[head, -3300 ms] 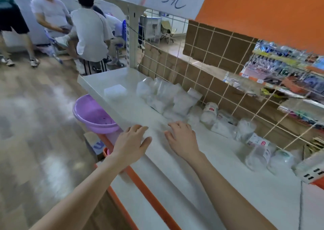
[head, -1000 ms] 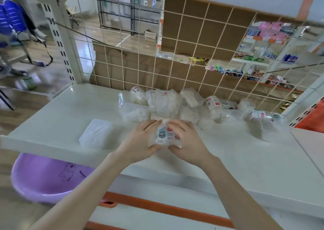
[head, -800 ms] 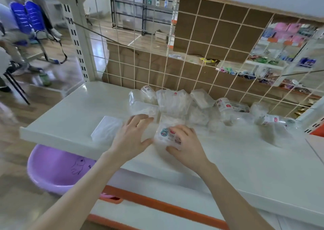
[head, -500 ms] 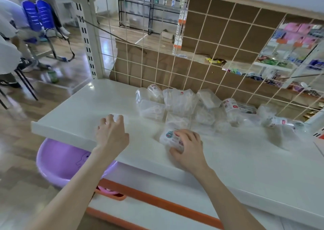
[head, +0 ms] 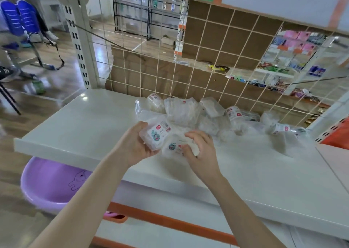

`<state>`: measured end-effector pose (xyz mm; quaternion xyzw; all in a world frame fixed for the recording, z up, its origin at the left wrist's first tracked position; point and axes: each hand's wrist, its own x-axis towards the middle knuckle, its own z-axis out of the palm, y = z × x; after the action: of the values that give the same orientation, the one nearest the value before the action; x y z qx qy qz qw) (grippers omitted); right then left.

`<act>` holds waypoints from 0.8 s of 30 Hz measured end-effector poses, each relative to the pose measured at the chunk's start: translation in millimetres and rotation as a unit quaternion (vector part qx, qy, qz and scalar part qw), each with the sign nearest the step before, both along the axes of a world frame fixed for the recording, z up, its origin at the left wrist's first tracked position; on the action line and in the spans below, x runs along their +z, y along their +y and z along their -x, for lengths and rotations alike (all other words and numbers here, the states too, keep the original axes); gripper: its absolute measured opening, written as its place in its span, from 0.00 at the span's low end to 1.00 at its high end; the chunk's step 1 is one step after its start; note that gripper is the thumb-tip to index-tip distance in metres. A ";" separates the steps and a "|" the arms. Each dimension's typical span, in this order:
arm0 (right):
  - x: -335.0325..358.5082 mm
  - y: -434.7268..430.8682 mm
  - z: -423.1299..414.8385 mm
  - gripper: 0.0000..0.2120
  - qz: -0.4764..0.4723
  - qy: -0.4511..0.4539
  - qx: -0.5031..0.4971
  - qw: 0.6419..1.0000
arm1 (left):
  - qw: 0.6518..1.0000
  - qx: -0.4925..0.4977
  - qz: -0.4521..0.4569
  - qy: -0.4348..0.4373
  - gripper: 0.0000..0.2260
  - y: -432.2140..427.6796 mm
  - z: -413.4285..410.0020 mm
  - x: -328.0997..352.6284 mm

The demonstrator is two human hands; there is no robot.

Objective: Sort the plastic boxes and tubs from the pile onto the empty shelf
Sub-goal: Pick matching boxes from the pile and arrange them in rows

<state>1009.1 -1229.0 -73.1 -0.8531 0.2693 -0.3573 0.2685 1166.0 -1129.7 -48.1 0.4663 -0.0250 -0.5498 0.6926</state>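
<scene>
Head view: left hand (head: 132,149) holds a box (head: 157,134) lifted just in front of the pile (head: 188,111), fingers curled under it and thumb on the near edge. Right hand (head: 202,153) curls over a second box (head: 174,147), just right of the first and also at the pile's front. Its thumb pinches the label side. Can't tell if the second box is off the shelf (head: 75,119) or resting on it.

Step, as I read it: pull matching boxes off the pile and stage them on the shelf left of the pile.
- Grip the rigid corners, not the lid centres. The thin walls likely flex and lids may pop.
- Stack label-up with edges flush, so the pair moves as one.
- Lift clear before going sideways. The pile looks loose enough to slide.

Materials:
- Boxes: clear thin plastic, squarish with rounded corners, white sticker with red and teal print.
- Pile: similar boxes, round labelled tubs lying on their sides, crinkly film.
- Shelf: smooth, glossy white.
- Wire grid (head: 207,68): stands behind the pile and should stop rollaways.
- Purple basin (head: 52,183): smooth plastic, below-left of the pile, under the shelf.
</scene>
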 end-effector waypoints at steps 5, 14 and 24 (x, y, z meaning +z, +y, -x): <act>16.8 6.2 -2.6 0.24 -0.010 -0.002 0.033 0.999 | 0.998 -0.049 0.027 -0.005 0.12 -3.2 13.5 4.1; 26.7 14.2 -3.3 0.20 -0.125 0.025 0.042 0.991 | 0.981 -0.093 0.165 0.043 0.29 -4.6 22.9 -3.0; 40.8 -3.4 18.2 0.28 -0.068 0.084 0.163 0.981 | 0.988 -0.151 -0.015 -0.026 0.23 -4.7 28.0 9.7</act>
<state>990.9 -1232.5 -32.3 -0.8920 0.1722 -0.2171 0.3571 1138.0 -1134.4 -38.4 0.4820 -0.1048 -0.6359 0.5936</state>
